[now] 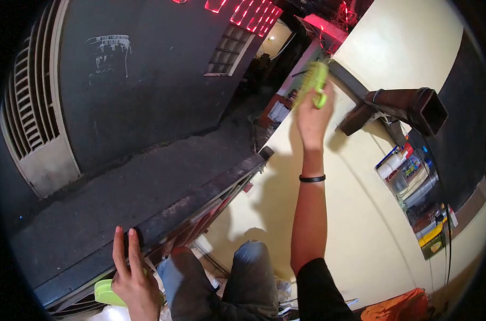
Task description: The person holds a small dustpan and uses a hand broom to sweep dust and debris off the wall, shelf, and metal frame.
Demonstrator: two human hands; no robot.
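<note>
My right hand (pixel 313 120) is raised against the cream wall (pixel 350 198), its fingers closed around a lime-green hand brush (pixel 313 80). The bristles face left and look slightly blurred. A black band circles that wrist. Low on the left, my left hand (pixel 136 286) has two fingers stretched up over the dark metal rail (pixel 168 219). Its other fingers are folded or out of sight. From under this hand sticks out a lime-green piece that looks like a dustpan (pixel 106 292); most of it and the grip on it are hidden.
A dark square metal tube (pixel 409 109) juts from the wall at upper right. Below it, a wall recess holds bottles and packets (pixel 409 171). Orange cloth (pixel 398 306) lies at bottom right. Beyond the rail are a dark alley floor (pixel 146 176) and a white gate (pixel 39 117).
</note>
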